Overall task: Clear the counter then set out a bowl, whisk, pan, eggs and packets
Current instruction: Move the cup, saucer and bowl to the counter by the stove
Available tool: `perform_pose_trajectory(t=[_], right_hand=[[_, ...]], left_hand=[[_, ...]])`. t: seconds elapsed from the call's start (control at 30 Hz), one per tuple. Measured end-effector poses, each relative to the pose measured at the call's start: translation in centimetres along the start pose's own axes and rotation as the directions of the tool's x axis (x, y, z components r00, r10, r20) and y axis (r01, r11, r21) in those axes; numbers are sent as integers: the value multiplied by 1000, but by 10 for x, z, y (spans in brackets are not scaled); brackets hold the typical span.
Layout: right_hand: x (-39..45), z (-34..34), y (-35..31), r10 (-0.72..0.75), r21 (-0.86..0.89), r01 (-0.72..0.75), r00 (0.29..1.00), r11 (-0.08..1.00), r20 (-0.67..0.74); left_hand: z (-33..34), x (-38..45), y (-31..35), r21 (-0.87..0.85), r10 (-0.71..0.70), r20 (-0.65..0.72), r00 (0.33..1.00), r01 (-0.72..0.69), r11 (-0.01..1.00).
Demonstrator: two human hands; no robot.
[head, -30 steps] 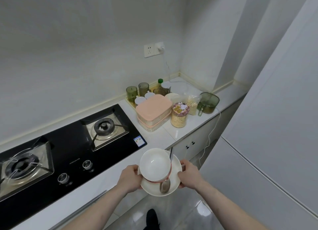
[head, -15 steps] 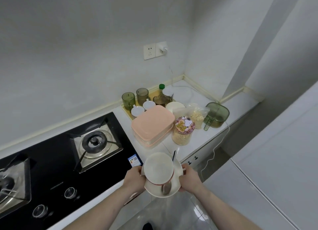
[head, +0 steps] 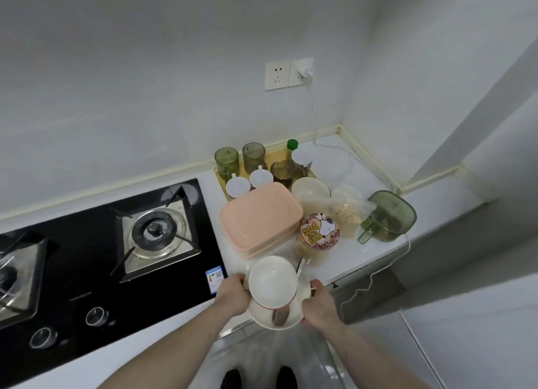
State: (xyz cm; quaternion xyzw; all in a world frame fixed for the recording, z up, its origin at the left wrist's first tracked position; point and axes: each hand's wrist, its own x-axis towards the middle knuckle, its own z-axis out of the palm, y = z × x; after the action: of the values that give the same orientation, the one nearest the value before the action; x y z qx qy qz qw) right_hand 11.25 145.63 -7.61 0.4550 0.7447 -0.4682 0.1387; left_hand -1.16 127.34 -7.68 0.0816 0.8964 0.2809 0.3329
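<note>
Both grips carry one stack at the front edge of the desk [head: 343,260]: the left hand [head: 233,294] curls round the near-left rim of a white plate [head: 302,292], and the right hand [head: 318,304] clasps its right rim. A white bowl [head: 272,281] sits on the plate between the two grips, with a spoon [head: 279,316] lying beside it. Just beyond the grips stand a pink lidded box [head: 260,220] and a cartoon-lidded jar [head: 320,231]; left of them is the black hob [head: 87,243].

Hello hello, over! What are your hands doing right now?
Left hand and right hand both grip plate, bowl and spoon on it. Ahead: pink box, cartoon-lid jar.
</note>
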Motion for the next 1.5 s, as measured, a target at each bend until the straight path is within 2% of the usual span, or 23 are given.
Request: perform_pose_trajectory(t=[0.13,0.3,0.53,0.7,0.8,0.87,0.97,1.03,1.07,1.17,1.27,1.5], right_hand=[[21,0,4,-26,32,26,1000,999,9],[25,-2,-5,18,95,-20,1000,995,21],[42,0,-5,32,70,-36,998,997,53],[45,0,-4,42,103,-49,996,993,75],[45,1,-4,60,142,-72,995,987,85],[45,2,-5,73,168,-89,992,982,98],[47,7,-4,88,193,-106,991,975,103],[47,11,-4,91,209,-109,991,972,94],[47,14,-3,97,215,-113,991,970,87],[47,23,-5,112,240,-128,991,962,78],[46,32,-8,140,268,-155,987,951,73],[45,48,-16,194,313,-204,979,927,64]], left_hand=[[9,11,1,0,-36,-17,999,36,999],[10,21,4,3,-17,-57,998,17,1000],[14,20,6,-31,-35,-86,996,33,999],[15,14,0,-181,-172,-110,979,150,972],[4,11,-1,-334,-226,-210,951,147,931],[-8,9,5,-480,-219,-231,948,85,873],[-25,9,24,-775,-155,-142,978,-13,632],[-36,10,39,-851,-138,-100,985,-13,525],[-38,13,43,-851,-143,-104,984,-13,526],[-41,25,42,-769,-136,-169,976,-44,638],[-49,38,46,-719,-137,-169,976,-26,695],[-62,53,53,-726,-189,-155,970,18,688]])
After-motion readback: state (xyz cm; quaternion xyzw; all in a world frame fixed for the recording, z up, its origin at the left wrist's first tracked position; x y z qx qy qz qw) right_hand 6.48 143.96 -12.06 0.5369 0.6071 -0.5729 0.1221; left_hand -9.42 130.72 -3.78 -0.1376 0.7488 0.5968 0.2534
